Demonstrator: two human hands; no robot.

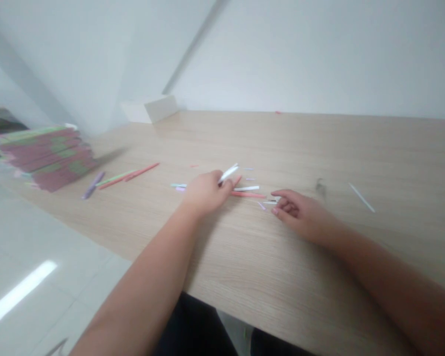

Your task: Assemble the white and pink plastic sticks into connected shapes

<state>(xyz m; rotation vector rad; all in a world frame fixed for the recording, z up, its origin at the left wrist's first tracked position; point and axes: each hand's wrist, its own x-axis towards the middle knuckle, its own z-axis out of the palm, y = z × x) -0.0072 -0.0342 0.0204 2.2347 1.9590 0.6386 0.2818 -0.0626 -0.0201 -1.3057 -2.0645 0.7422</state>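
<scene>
My left hand [207, 192] is closed, its thumb and fingers pinching white sticks [229, 172] that look like thin rolled paper or straws. They tilt up to the right. Under and beside that hand lie a red stick [249, 195] and another white stick [246, 188], partly hidden by the fingers. My right hand [294, 211] rests just right of these, thumb and index finger apart, the other fingers curled. Beside its fingertips lie a thin whitish piece [270, 202] and a small purple scrap [262, 205]. Blur hides whether the right fingers touch the whitish piece.
Red sticks [143, 171], a green stick [114, 178] and a purple stick [93, 185] lie at the left. Behind them stands a pink and green stack [52, 155]. A white box [161, 109] is against the wall. One white stick [362, 197] lies far right.
</scene>
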